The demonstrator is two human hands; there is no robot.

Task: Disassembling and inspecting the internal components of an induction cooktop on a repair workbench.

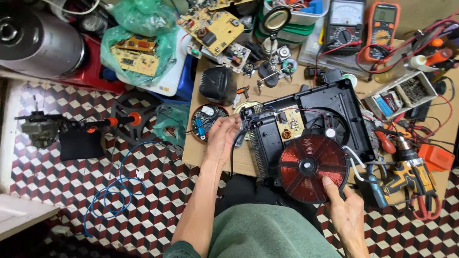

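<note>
An opened black induction cooker shell point(344, 107) lies on a low wooden table point(201, 153), with a small circuit board point(291, 125) inside it. My right hand point(346, 212) holds the near edge of the round red copper coil point(311, 167), lifted off to the cooker's front side. My left hand point(222, 138) grips the cooker's left corner where a black cable point(234, 157) hangs down.
Loose circuit boards point(213, 26), two multimeters point(344, 21), a magnifier, a box of small parts point(406, 93), a yellow drill point(413, 172) and red screwdrivers crowd the table. A metal pot point(38, 40), a soldering stand point(81, 126) and blue wire point(112, 191) lie on the patterned floor.
</note>
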